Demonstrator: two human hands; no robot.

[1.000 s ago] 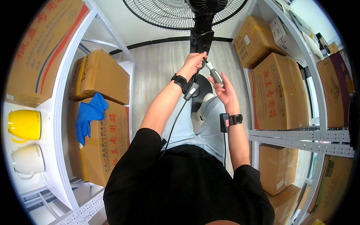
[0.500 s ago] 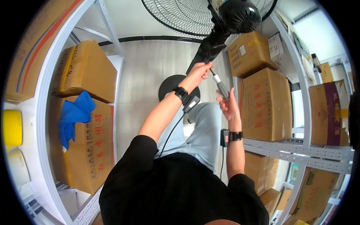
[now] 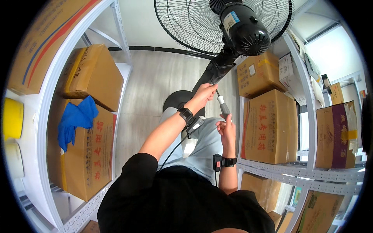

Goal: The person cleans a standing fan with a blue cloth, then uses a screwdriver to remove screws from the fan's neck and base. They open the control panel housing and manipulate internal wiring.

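A black pedestal fan (image 3: 245,28) stands ahead of me, its caged head at the top and its dark column slanting down to a round base (image 3: 175,100). My left hand (image 3: 203,95) is at the column, fingers pinched together beside the tip of a screwdriver; what lies between them is hidden. The screwdriver (image 3: 223,106) has a thin dark shaft, a white collar and a grey handle. My right hand (image 3: 227,129) grips the handle's lower end, and the shaft points up and left toward my left fingertips. Each wrist wears a black strap with a small cabled box.
To the left, a white metal shelf (image 3: 122,73) holds cardboard boxes (image 3: 91,149), with blue gloves (image 3: 79,118) draped over one. On the right shelf (image 3: 272,167) stand more cardboard boxes (image 3: 268,128). Yellow and white rolls (image 3: 13,118) sit at the far left.
The view has shifted, showing more of the fan's motor housing. My right hand has come in toward my left, fingers now more curled at the screwdriver handle. My left hand stays by the fan column.
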